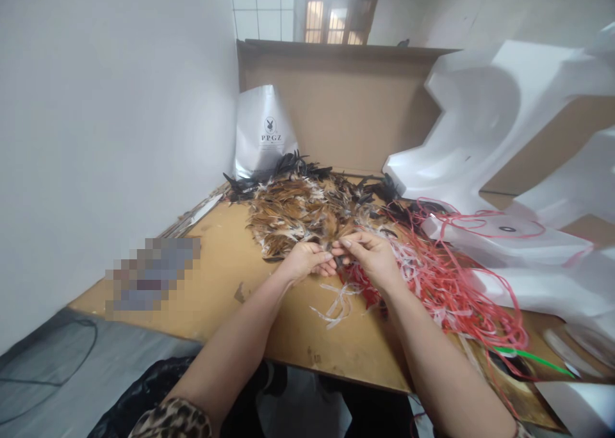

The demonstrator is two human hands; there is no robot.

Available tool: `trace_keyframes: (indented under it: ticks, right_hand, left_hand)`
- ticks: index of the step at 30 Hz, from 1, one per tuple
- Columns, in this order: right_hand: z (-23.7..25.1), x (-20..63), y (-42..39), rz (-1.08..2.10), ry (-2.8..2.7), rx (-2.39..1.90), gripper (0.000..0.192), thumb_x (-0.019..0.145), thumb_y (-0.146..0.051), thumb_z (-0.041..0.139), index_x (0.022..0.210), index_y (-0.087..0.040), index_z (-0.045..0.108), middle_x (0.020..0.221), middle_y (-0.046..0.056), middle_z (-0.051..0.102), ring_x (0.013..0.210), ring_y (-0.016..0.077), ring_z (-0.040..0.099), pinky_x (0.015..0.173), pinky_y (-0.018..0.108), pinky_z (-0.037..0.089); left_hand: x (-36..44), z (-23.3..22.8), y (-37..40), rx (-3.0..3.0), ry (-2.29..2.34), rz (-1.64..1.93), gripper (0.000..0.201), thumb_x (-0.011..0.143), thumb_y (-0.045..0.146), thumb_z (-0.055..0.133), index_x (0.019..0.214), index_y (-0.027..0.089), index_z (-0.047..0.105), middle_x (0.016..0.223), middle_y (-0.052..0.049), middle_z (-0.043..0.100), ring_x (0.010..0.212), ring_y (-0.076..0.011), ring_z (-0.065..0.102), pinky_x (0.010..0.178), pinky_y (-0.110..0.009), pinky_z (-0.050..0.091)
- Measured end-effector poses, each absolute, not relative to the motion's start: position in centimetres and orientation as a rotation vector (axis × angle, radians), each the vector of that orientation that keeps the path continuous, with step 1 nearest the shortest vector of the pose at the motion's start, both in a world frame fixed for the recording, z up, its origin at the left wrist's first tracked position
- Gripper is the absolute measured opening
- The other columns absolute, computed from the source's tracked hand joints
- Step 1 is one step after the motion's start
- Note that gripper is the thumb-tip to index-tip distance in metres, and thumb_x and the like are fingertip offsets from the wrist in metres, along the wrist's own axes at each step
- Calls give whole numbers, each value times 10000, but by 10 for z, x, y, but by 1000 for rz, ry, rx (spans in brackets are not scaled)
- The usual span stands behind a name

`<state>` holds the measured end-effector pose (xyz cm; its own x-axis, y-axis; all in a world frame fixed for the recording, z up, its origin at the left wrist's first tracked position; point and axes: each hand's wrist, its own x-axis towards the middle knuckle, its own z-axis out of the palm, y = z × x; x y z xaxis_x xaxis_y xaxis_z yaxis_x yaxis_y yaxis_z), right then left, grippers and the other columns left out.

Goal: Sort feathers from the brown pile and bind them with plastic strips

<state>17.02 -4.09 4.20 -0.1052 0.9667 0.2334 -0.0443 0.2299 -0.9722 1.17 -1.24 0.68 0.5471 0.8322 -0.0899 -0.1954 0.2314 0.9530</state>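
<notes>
My left hand [309,259] is closed, thumb against curled fingers, at the near edge of a heap of brown feathers [283,214]. Close beside it my right hand [369,256] pinches with thumb and forefinger. Between the fingertips of both hands a small brown feather [330,227] stands up, its lower end partly hidden by the fingers. Just right of my right hand lies a tangled pile of red and white plastic string [437,284]. A few loose white strands [336,303] rest on the table below my hands.
Black feathers [295,166] fringe the heap's far side. Behind stand a silver-white bag [264,130] and a large cardboard panel [346,105]. White foam pieces [461,137] crowd the right. At the table's [216,284] left lies a blurred-out object [154,278], near the wall.
</notes>
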Motion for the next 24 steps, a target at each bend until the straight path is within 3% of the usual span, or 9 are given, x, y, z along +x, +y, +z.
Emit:
trace_keyframes:
  ticks: [6,12,15,18,24]
  right_hand:
    - [51,170,-52,954,-1608,-1026,201,752,-332,524,780,-152,610,701,47,645,607,135,590,525,239,458]
    - [61,166,-69,296,-2273,-1122,193,803,-241,446,751,-185,623,641,22,626,583,104,547,573,215,369]
    - [59,166,-68,190,-2408,-1167,185,798,-232,447,777,-199,629,664,21,638,588,103,553,570,210,346]
    - [60,169,-66,285,-2413,-1176,169,779,-229,466,764,-194,630,655,14,633,577,99,541,572,209,343]
    - [58,186,-50,949,-2048,-1109,201,725,-324,527,714,-134,589,647,16,593,566,99,513,532,205,382]
  left_hand:
    - [9,9,-12,1178,735,728,355,576,400,660,674,67,583,592,-53,609,483,-92,570,448,-171,418]
    - [11,15,-22,1418,783,501,355,607,429,619,583,81,550,490,-36,572,420,-97,542,407,-187,415]
    - [16,10,-28,1524,765,377,321,634,392,598,556,86,544,462,-31,558,408,-97,534,411,-196,424]
    - [19,6,-32,1578,730,344,307,637,374,595,549,83,551,454,-26,550,396,-96,523,417,-207,432]
    - [20,19,-42,1563,590,407,304,613,383,621,637,80,602,523,-41,592,468,-114,566,468,-218,456]
